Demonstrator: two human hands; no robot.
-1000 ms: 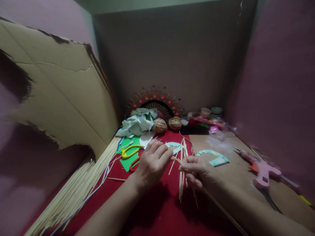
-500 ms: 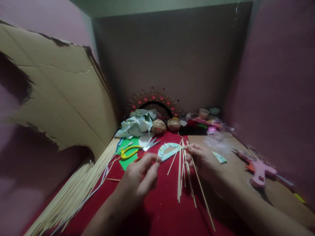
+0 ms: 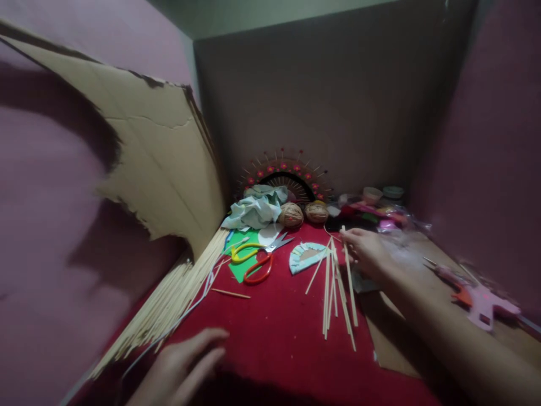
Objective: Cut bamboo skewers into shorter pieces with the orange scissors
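My right hand (image 3: 367,248) reaches out over the red cloth (image 3: 279,332) and pinches the far end of a thin bamboo stick (image 3: 349,276) that lies beside a small row of loose sticks (image 3: 332,293). A pale half-ring paper piece (image 3: 305,255) lies just left of them. My left hand (image 3: 181,366) is low at the near edge, fingers stretched out flat and holding nothing, close to the big bundle of long sticks (image 3: 169,304).
Scissors with yellow and orange handles (image 3: 257,259) lie on green paper. Twine balls (image 3: 302,213), crumpled paper (image 3: 253,211) and a decorated fan (image 3: 285,175) stand at the back. A pink glue gun (image 3: 477,299) lies right. Torn cardboard (image 3: 139,163) leans left.
My left hand has let go of the sticks and dropped back to the near left edge, now open. My right hand has moved forward with one stick. The view has swung left.
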